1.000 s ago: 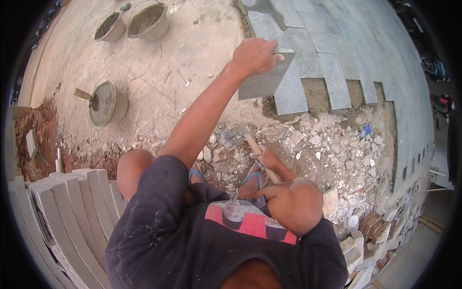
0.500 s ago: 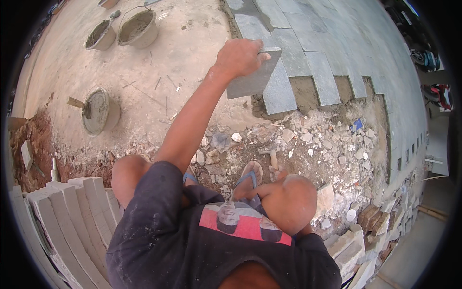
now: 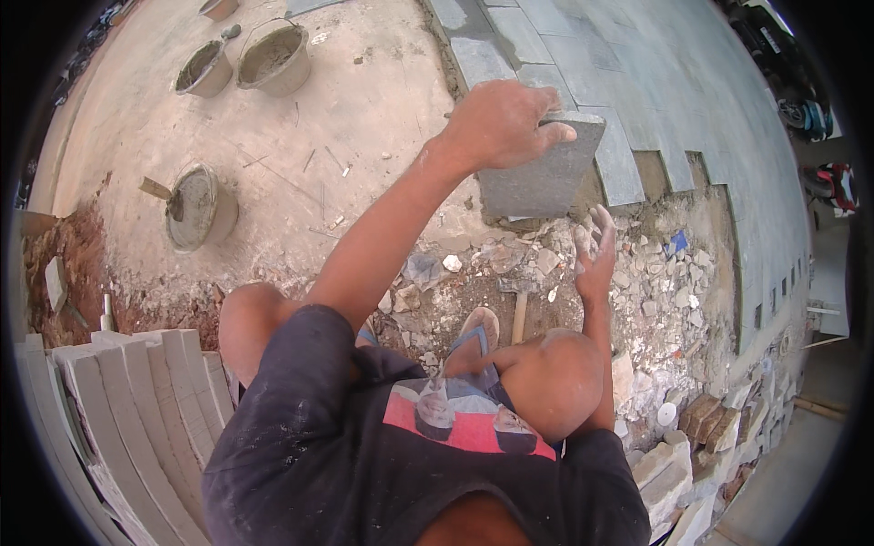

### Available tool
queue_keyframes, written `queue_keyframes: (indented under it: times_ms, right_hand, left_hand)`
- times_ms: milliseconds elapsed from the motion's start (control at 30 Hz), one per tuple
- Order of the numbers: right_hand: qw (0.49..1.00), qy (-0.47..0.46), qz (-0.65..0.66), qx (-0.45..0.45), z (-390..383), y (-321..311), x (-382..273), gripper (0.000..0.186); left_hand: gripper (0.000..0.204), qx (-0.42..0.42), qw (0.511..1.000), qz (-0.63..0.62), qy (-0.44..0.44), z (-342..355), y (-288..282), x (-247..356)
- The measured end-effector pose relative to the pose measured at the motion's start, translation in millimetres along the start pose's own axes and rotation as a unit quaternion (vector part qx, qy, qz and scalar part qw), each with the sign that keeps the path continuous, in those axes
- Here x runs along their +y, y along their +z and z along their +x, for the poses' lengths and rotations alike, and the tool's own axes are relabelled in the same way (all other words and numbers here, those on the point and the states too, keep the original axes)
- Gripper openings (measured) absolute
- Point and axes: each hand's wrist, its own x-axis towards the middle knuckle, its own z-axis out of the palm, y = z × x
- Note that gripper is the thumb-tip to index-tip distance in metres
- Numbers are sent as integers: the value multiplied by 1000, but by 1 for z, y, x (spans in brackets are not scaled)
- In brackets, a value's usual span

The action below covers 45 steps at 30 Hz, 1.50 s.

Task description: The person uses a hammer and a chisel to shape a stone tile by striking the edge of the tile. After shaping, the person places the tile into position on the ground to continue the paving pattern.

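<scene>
My left hand [image 3: 514, 123] grips the upper edge of a grey stone paving slab [image 3: 537, 177], which is tilted up on edge above the laid slabs' front row. Only a sliver of pale slab shows beneath its lower edge. My right hand [image 3: 594, 250] is raised over the rubble just right of the held slab, fingers apart and dusty, with nothing in it. A hammer [image 3: 519, 314] with a wooden handle lies on the ground between my right foot and right knee. Wet mortar [image 3: 650, 173] shows in the gaps between the staggered laid slabs [image 3: 617, 168].
Buckets of mortar stand to the left, the nearest bucket [image 3: 211, 214] with a trowel [image 3: 157, 188] in it. Stacked slabs [image 3: 137, 391] lean at the lower left. Broken stone [image 3: 655, 291] covers the ground on the right, with more stone pieces [image 3: 665, 469] behind. Motorbikes [image 3: 824, 182] stand far right.
My left hand has carried the slab to the right and nearer. My right hand has left the hammer's handle and risen from beside my knee, now with its fingers spread.
</scene>
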Motion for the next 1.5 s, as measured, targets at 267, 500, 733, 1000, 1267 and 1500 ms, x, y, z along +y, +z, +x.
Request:
queue_keyframes:
  times_ms: [267,500,733,1000,1267,1500]
  right_hand:
    - [986,113,119,30,-29,-1,34,31]
    - [943,311,60,100,-122,-34,131,34]
    - [906,397,-102,109,-197,-57,171,35]
    - [879,411,-216,105,-231,-65,193,37]
    - [865,417,-259,106,-239,-58,208,40]
    - [856,436,-262,93,-234,-49,212,42]
  left_hand:
    - [47,-58,993,-100,8,-6,62,13]
    - [31,-24,979,-193,-56,-10,84,-14]
    - [26,-26,970,-221,-99,-8,76,-36]
    - [28,-35,968,-227,-103,6,80,-48]
    - [29,-58,965,-218,-137,12,95,-75]
    - [24,-75,958,-230,-151,16,111,-96]
